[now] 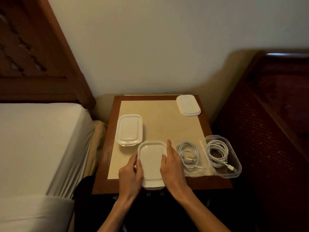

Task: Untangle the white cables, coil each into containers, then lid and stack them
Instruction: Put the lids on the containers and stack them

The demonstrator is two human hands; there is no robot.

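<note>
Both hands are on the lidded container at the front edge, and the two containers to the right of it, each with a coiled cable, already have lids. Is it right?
Not quite: the head view shows those two containers open; spare lids lie at the far right corner.

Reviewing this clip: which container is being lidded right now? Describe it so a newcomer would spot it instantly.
On the bedside table, look at the near edge, centre. The container there has a white lid on it and sits between the left hand and right hand. Unlike the two open containers with cables to its right, it is covered, and it alone is touched.
</note>
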